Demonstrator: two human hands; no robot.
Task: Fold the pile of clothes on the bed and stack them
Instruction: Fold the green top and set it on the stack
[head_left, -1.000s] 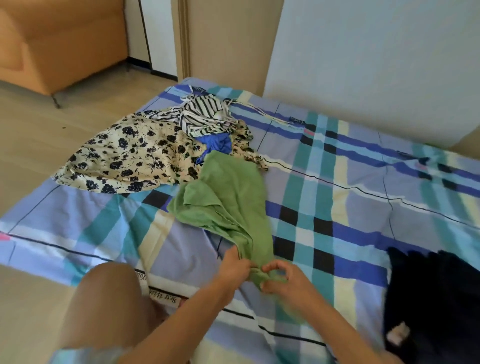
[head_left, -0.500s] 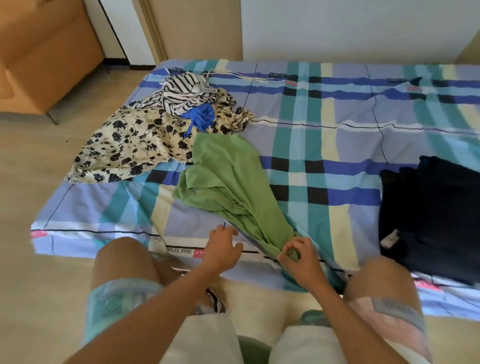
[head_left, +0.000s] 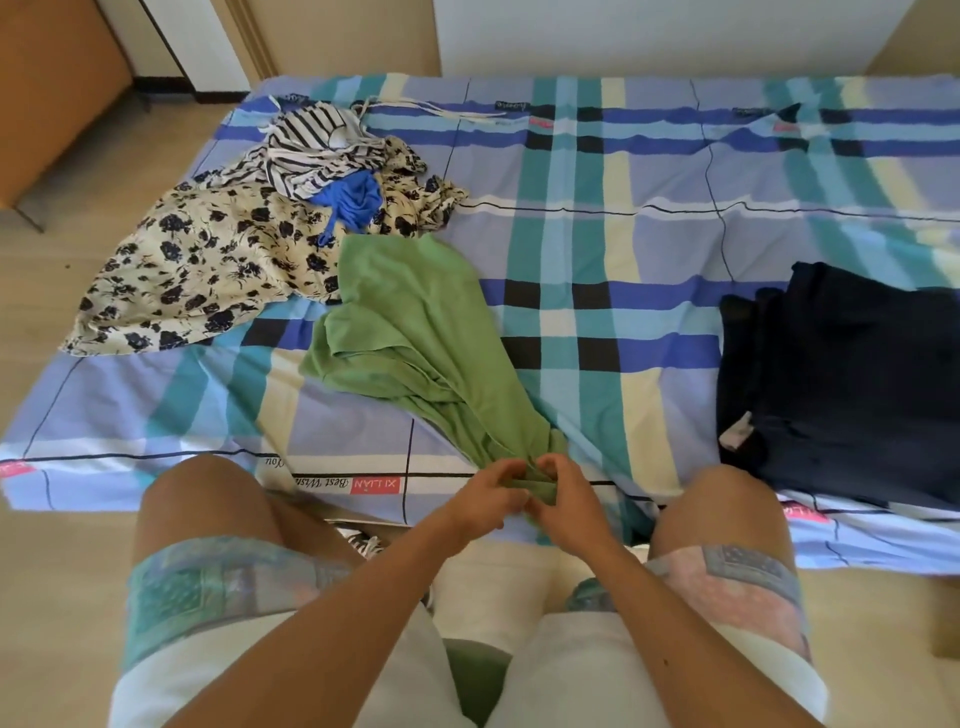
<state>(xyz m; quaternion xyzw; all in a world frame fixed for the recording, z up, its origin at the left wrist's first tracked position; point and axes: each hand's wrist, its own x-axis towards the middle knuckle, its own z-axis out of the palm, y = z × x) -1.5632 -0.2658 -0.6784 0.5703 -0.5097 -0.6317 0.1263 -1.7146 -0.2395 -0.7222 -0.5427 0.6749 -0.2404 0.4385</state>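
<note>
Brings left hand (head_left: 485, 499) in beside right hand (head_left: 563, 506), apart a moment ago; pinches bunched end of green top (head_left: 415, 332) with both, at near edge of bed (head_left: 597, 249). Fans out from there toward bed's middle. On bed's left: floral dress (head_left: 208, 260), striped top (head_left: 311, 140), blue piece (head_left: 353, 200). On bed's right: dark stack (head_left: 852, 374).

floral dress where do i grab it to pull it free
Probably take the floral dress by its near hem, coming from the bed's near left corner. That end lies spread and uncovered; the striped top and blue garment sit on its far end, and the green garment lies against its right side.
</note>
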